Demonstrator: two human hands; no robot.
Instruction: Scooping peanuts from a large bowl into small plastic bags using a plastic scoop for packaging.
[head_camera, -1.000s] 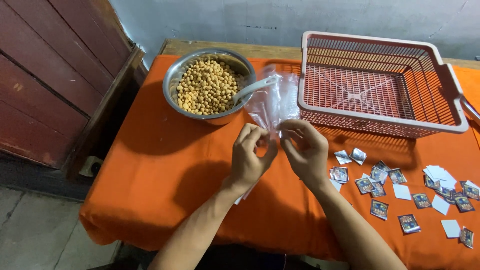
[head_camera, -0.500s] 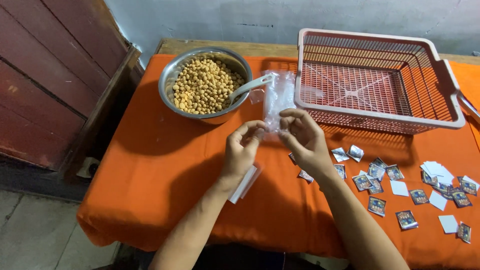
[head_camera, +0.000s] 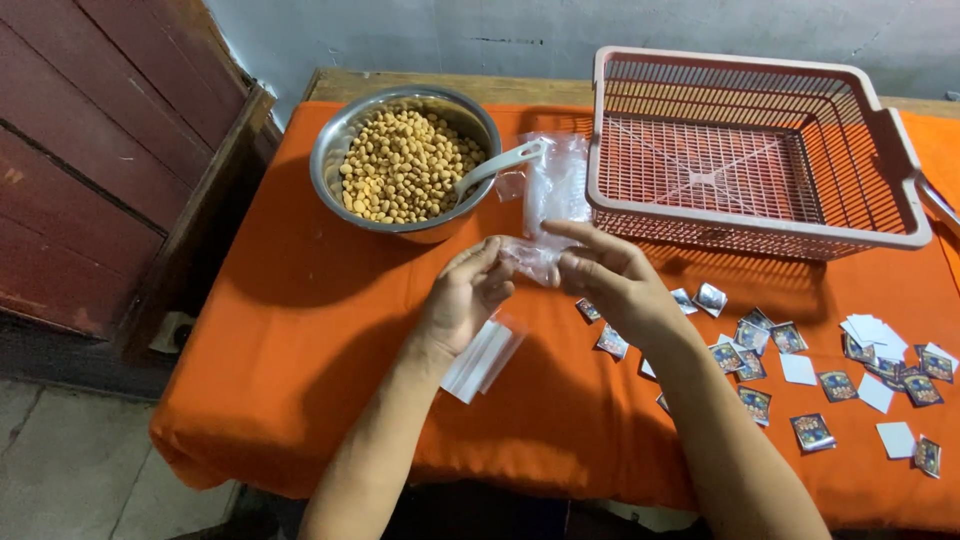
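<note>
Compared with half a second ago, both hands sit a little lower over the cloth and closer to the person's body, and the clear plastic bag (head_camera: 530, 258) they share is bunched down between them rather than held up toward the bowl. The left hand (head_camera: 468, 298) is curled, its fingertips pinching one side of the bag; the right hand (head_camera: 603, 275) has its fingers stretched leftward and closed on the other side, thumb underneath. The bag hangs just above the orange tablecloth (head_camera: 300, 330), in front of the bowl.

Under the left wrist a flat stack of clear bags (head_camera: 482, 356) lies on the cloth. To the left and toward the near edge the cloth is bare, giving the widest open room; it drops off at the table's near edge and left corner.

Both forearms rise from the bottom of the view and angle inward, wrists slightly bent.

Beyond the hands stands a metal bowl (head_camera: 340, 145) of tan round snacks (head_camera: 400, 165) with a white scoop (head_camera: 500, 165) leaning on its rim. To its right is a pink plastic basket (head_camera: 760, 225). Small printed packets (head_camera: 790, 370) and white squares are scattered on the cloth right of the right forearm.
</note>
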